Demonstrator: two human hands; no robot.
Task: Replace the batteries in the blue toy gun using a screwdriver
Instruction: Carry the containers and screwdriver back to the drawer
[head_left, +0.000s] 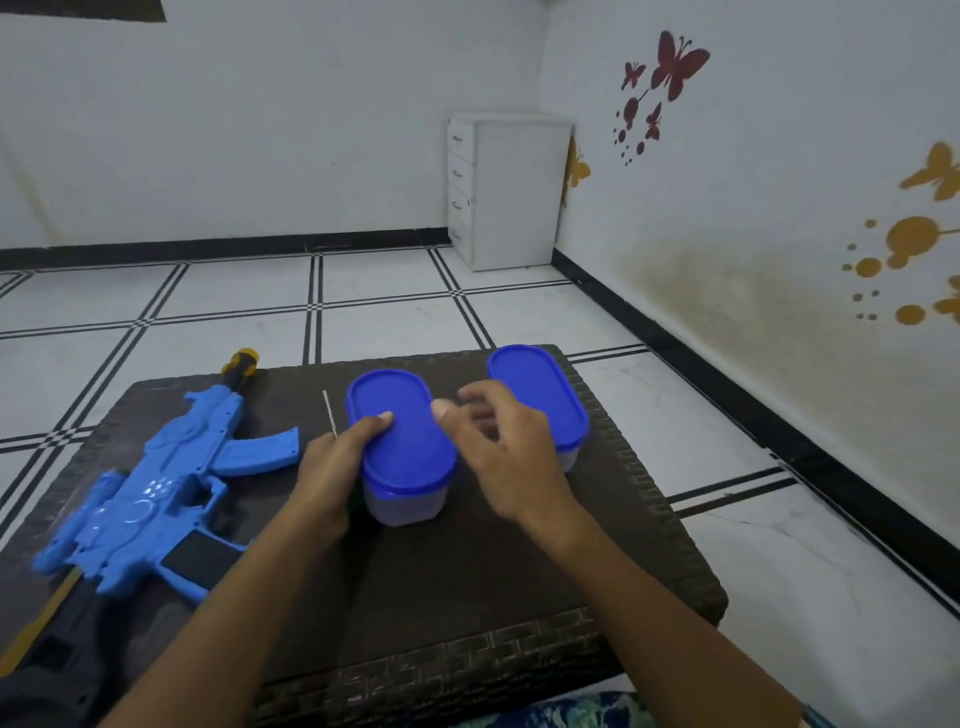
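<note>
white walls and a pale tiled floor with black lines fill the upper half of the frame. butterfly stickers (675, 62) dot the right-hand wall, and a white drawer cabinet (511, 189) stands in the far corner, upper centre. below them a dark woven table (467, 597) takes up the lower half, and everything for the job sits on it.

the blue toy gun (156, 488) lies flat at the left of the frame, its yellow-and-black muzzle pointing up the frame, and neither hand touches it. we see a dark rectangle near its lower end, but we cannot tell if that is the battery bay or whether a cover is off.

two tubs with blue lids stand in the centre: the near container (400, 441) and, up and to the right of it, the far container (540, 400), both with lids on. our left hand (332, 467) grips the near container's left side, thumb lying on the lid. our right hand (498, 447) hovers just beside that lid's right edge, fingers loosely curled and blurred, holding nothing; we cannot tell if the thumb touches.

a thin pale rod (329, 413) shows just above the left hand, perhaps a screwdriver shaft, though we cannot be sure.

we judge the task barely begun. no batteries are in sight, and opening the near container seems the step in hand, with unscrewing, swapping and closing all left.
</note>
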